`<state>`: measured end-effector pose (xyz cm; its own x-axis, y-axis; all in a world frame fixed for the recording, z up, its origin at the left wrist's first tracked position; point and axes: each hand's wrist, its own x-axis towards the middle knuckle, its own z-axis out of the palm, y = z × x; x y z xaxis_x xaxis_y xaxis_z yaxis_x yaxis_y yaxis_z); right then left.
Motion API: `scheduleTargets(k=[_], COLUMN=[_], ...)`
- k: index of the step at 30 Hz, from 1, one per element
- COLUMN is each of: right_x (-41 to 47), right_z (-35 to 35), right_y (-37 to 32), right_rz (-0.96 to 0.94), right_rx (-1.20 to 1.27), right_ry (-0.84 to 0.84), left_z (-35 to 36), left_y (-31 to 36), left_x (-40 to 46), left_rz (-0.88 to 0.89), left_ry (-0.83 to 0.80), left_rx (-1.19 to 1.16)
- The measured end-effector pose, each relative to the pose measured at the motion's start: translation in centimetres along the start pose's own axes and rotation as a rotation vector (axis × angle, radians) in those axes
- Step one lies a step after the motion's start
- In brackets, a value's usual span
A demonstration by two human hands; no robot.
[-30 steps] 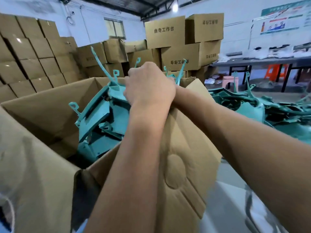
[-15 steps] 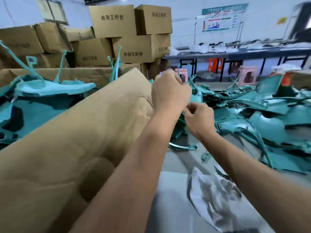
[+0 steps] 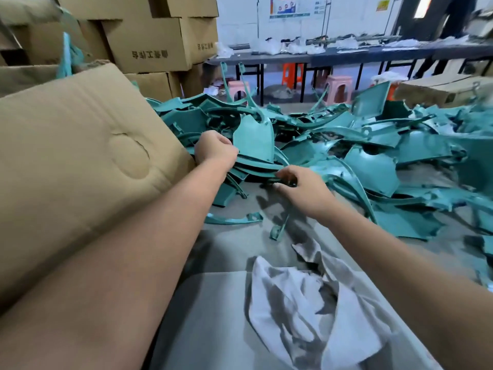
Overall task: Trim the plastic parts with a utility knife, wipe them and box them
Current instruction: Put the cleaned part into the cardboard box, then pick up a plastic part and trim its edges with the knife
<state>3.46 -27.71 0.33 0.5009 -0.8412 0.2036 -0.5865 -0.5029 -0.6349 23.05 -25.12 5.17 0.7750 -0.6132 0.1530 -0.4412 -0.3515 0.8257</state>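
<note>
- At the far left I see one big cardboard flap [image 3: 80,156] filling the left third of the frame; it hides the inside of its box, so I cannot tell what lies in there.
- Upper left, I count about six stacked cartons [image 3: 149,46] behind it; two show print I cannot read, and the rest are cut off by the frame edge.
- Left of centre, my left hand [image 3: 214,150] has its fingers curled onto the near edge of a teal plastic part [image 3: 253,138], a shield-shaped panel standing tilted at the front of the pile; the fingertips are hidden behind the knuckles.
- Centre, my right hand [image 3: 301,188] pinches a thin dark-teal edge low on the heap, just below and right of that panel; I cannot tell whether this edge belongs to the same panel.
- Below the hands, two small teal offcuts [image 3: 234,218] lie loose on the grey work surface [image 3: 213,316].
- Lower centre, one crumpled grey cloth [image 3: 306,303] rests on that surface, apart from both hands.
- Centre to right, the pile of plastic parts [image 3: 373,156] spreads to the frame edge; too many and too overlapped for me to count, the right ones blurred.
- Upper right, one long table [image 3: 346,56] with three stools visible beneath it: one orange, two pink.
</note>
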Motion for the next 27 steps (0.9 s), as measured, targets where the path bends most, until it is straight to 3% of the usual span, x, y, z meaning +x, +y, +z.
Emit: scheduleTargets(k=[3,7,9,12,15,17,20,24,27], right_x=[-0.7,-2.8,-4.0,-6.2,-8.5,-9.7,-10.5,-11.0,-11.3], right_z=[0.5,0.5,-0.1,-2.6,-5.2,-6.0,-6.0,-6.4,-6.1], right_y=[0.5,0.4,0.8,2.5,4.3,5.0,5.7,6.7,7.3], right_rz=[0.019,-0.022,-0.010,0.119,0.281,0.322,0.310,0.415,0.409], right_rx=[0.090,0.086,0.011,-0.303,-0.640,-0.753,-0.729,-0.650,-0.526], right_ry=[0.067,0.118,0.203,0.271,0.010,-0.205,-0.241,-0.283,-0.174], left_z=[0.7,2.0,2.1,1.9,0.6,-0.5,-0.6,1.6,2.3], left_y=[0.3,0.5,0.8,1.4,2.2,2.6,2.4,-1.1,-3.5], left_x=[0.3,0.5,0.0,-1.4,-3.1,-4.2,-6.3,-9.8,-11.6], left_rz=[-0.004,-0.076,-0.021,0.205,0.438,0.470,0.318,-0.066,-0.301], left_ry=[0.033,-0.149,-0.065,0.217,0.354,0.386,0.318,0.151,-0.073], left_rx=[0.039,0.093,0.056,-0.143,-0.436,-0.609,-0.793,-0.766,-0.936])
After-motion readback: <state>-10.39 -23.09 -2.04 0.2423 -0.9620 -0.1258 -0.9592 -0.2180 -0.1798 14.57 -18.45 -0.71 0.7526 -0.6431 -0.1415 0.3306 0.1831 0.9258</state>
